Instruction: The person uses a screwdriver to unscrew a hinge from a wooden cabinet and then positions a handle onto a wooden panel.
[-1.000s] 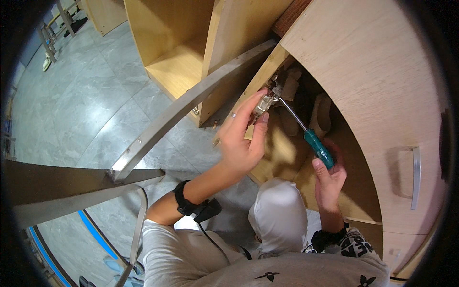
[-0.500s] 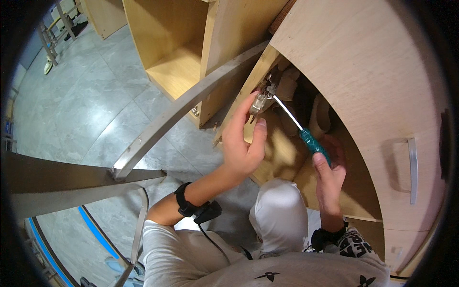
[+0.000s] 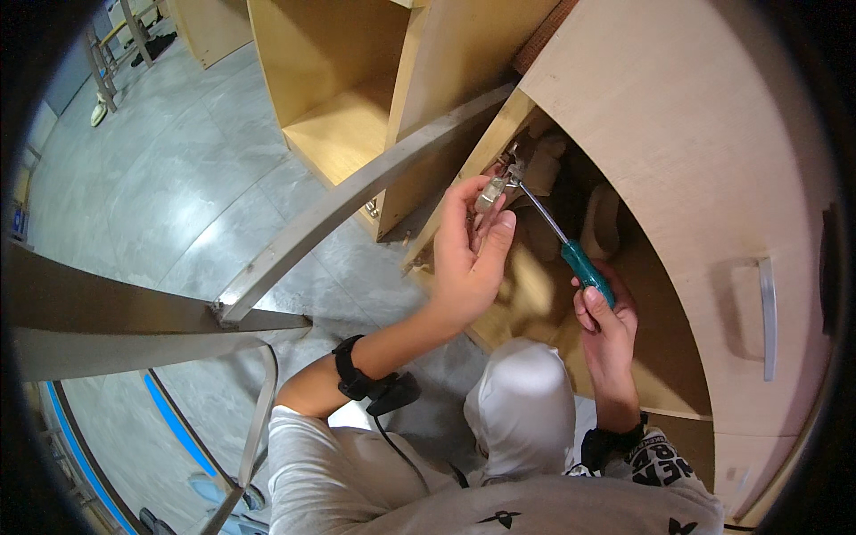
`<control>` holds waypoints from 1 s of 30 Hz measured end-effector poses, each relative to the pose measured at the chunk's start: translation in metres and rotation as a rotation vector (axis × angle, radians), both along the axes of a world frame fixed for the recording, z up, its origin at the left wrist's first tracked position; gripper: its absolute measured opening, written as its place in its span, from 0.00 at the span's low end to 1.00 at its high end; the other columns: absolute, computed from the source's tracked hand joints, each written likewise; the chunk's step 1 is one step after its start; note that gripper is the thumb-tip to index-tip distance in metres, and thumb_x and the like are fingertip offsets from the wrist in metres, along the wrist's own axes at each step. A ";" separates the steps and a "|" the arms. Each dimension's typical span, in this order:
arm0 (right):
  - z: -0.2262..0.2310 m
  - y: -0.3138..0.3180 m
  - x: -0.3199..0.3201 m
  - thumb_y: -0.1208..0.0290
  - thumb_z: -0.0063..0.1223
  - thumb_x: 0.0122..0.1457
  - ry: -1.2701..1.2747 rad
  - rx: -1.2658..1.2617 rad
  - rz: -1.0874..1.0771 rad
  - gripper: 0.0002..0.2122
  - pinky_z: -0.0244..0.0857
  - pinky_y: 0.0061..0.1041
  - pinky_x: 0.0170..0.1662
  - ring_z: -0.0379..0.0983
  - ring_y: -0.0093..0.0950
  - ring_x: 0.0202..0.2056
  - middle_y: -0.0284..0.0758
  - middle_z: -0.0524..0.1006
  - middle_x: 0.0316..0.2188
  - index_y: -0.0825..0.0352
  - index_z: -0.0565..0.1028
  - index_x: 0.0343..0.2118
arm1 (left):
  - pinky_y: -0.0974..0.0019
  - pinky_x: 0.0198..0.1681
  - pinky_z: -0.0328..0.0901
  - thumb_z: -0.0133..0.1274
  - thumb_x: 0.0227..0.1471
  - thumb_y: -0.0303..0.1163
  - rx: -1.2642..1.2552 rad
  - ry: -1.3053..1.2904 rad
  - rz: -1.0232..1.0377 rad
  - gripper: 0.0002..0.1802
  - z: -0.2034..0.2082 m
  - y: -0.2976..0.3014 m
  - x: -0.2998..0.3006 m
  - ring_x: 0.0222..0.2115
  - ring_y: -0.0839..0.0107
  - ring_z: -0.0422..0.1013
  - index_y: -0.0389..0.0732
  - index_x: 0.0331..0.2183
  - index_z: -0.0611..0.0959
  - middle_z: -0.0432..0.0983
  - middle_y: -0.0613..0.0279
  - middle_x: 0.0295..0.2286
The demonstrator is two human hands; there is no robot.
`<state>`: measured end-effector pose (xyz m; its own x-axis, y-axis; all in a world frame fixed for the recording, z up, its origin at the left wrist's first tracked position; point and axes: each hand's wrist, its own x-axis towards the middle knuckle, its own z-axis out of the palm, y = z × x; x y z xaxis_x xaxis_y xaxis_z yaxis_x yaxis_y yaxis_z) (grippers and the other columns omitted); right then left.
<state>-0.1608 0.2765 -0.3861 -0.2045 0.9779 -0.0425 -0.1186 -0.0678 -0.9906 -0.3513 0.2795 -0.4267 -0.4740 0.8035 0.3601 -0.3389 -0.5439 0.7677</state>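
Observation:
My left hand (image 3: pixel 470 275) pinches a metal cabinet hinge (image 3: pixel 490 194) between thumb and fingers. The hinge sits at the inner face of the cabinet's wooden side panel (image 3: pixel 486 160), near its top. In my right hand (image 3: pixel 610 332) is a screwdriver (image 3: pixel 586 269) with a teal handle, thumb lying along it and fingers curled round. Its thin shaft slants up and left, and the tip meets the metal mechanism beside the hinge. Whether the tip sits in a screw is too small to tell.
Rolled, tan-coloured items (image 3: pixel 603 218) stand inside the dark cabinet. A pale panel with a metal handle (image 3: pixel 768 319) is on the right. Across the left runs a curved metal bar (image 3: pixel 357 192), before an open wooden shelf unit (image 3: pixel 343 125). My light-trousered knee (image 3: pixel 522 401) is just below.
My left thumb has closed in toward the hinge. The right-hand fingers have shifted round the screwdriver handle, whose tip stays at the mechanism. The whole view has moved slightly.

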 end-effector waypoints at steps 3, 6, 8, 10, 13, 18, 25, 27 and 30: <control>-0.001 -0.004 -0.003 0.75 0.55 0.53 -0.001 0.034 0.001 0.20 0.50 0.11 0.21 0.58 0.15 0.22 0.37 0.73 0.34 0.74 0.65 0.48 | 0.71 0.52 0.58 0.44 0.55 0.20 0.011 0.012 -0.009 0.21 -0.006 -0.002 -0.001 0.50 0.70 0.64 0.36 0.51 0.61 0.63 0.55 0.51; -0.001 -0.006 0.000 0.73 0.54 0.54 -0.014 0.070 0.022 0.21 0.49 0.11 0.21 0.58 0.15 0.22 0.38 0.72 0.35 0.74 0.64 0.49 | 0.71 0.51 0.59 0.45 0.55 0.21 0.030 0.015 -0.010 0.23 -0.009 -0.002 -0.001 0.50 0.70 0.64 0.36 0.51 0.61 0.62 0.55 0.51; -0.002 -0.008 0.000 0.71 0.54 0.54 -0.024 0.089 0.047 0.21 0.49 0.11 0.21 0.57 0.15 0.22 0.39 0.71 0.36 0.74 0.63 0.49 | 0.72 0.49 0.59 0.45 0.55 0.21 0.076 0.019 0.019 0.22 -0.009 -0.002 -0.003 0.48 0.73 0.65 0.36 0.51 0.62 0.64 0.56 0.51; -0.002 -0.010 -0.002 0.75 0.55 0.53 0.047 0.111 0.011 0.20 0.50 0.12 0.21 0.57 0.15 0.21 0.41 0.72 0.35 0.74 0.65 0.48 | 0.74 0.48 0.60 0.45 0.55 0.22 0.069 0.011 0.017 0.20 -0.009 -0.002 -0.006 0.47 0.75 0.65 0.35 0.50 0.64 0.65 0.57 0.49; -0.002 -0.010 0.004 0.74 0.56 0.52 0.069 0.114 -0.018 0.21 0.49 0.12 0.21 0.57 0.15 0.21 0.41 0.72 0.35 0.74 0.65 0.48 | 0.76 0.44 0.60 0.46 0.56 0.23 0.064 -0.026 0.016 0.16 -0.007 -0.002 -0.008 0.43 0.79 0.66 0.35 0.47 0.67 0.69 0.59 0.47; 0.004 -0.007 0.005 0.73 0.56 0.52 0.016 0.121 -0.012 0.22 0.49 0.12 0.21 0.58 0.16 0.21 0.41 0.72 0.35 0.74 0.65 0.48 | 0.79 0.40 0.59 0.47 0.56 0.24 0.061 -0.094 0.034 0.13 0.002 -0.001 -0.008 0.38 0.83 0.65 0.35 0.44 0.71 0.72 0.62 0.42; 0.004 -0.005 0.002 0.73 0.55 0.53 -0.003 0.143 0.021 0.21 0.49 0.12 0.21 0.58 0.16 0.21 0.41 0.72 0.35 0.75 0.65 0.48 | 0.80 0.33 0.57 0.49 0.55 0.26 -0.006 0.063 0.114 0.12 0.003 -0.001 -0.015 0.30 0.85 0.62 0.34 0.42 0.72 0.70 0.67 0.35; 0.004 -0.004 0.001 0.73 0.54 0.53 0.009 0.141 0.029 0.21 0.49 0.12 0.21 0.58 0.16 0.21 0.41 0.72 0.35 0.75 0.65 0.48 | 0.83 0.26 0.53 0.48 0.55 0.25 0.003 0.090 0.157 0.11 0.002 0.000 -0.015 0.25 0.88 0.58 0.36 0.42 0.74 0.69 0.74 0.29; 0.005 -0.003 -0.002 0.70 0.56 0.53 -0.007 0.145 0.036 0.22 0.48 0.12 0.21 0.58 0.15 0.21 0.40 0.72 0.36 0.74 0.65 0.48 | 0.83 0.27 0.53 0.48 0.55 0.24 -0.028 0.136 0.155 0.12 -0.002 -0.002 -0.017 0.26 0.89 0.58 0.36 0.42 0.73 0.69 0.74 0.31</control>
<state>-0.1626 0.2734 -0.3808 -0.2394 0.9660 0.0972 -0.1120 0.0720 -0.9911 -0.3678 0.2778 -0.4288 -0.5414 0.7355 0.4073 -0.1454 -0.5590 0.8163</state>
